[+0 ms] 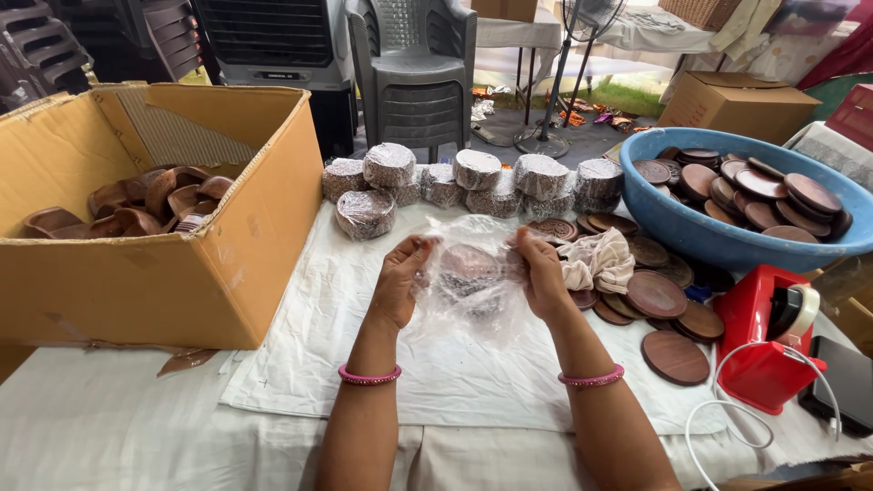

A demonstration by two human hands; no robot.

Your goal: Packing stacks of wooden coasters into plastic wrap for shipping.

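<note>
Hands — left hand point(397, 280) | right hand point(543, 273) — both pinching plastic bag point(471, 282)

Clear plastic bag point(473, 282) over dark brown discs; pink bangles point(369, 375) at both wrists. Blue basin point(700, 232) at two o'clock holds reddish-brown lids point(755, 186). Red tape dispenser point(759, 341) at four o'clock, tan cardboard box point(164, 273) at ten, white cloth point(300, 355) on the striped table point(109, 427).

Open brown carton point(164, 264) left, 9 plastic-wrapped round packs point(473, 182) behind, closed carton point(738, 105) far right
</note>
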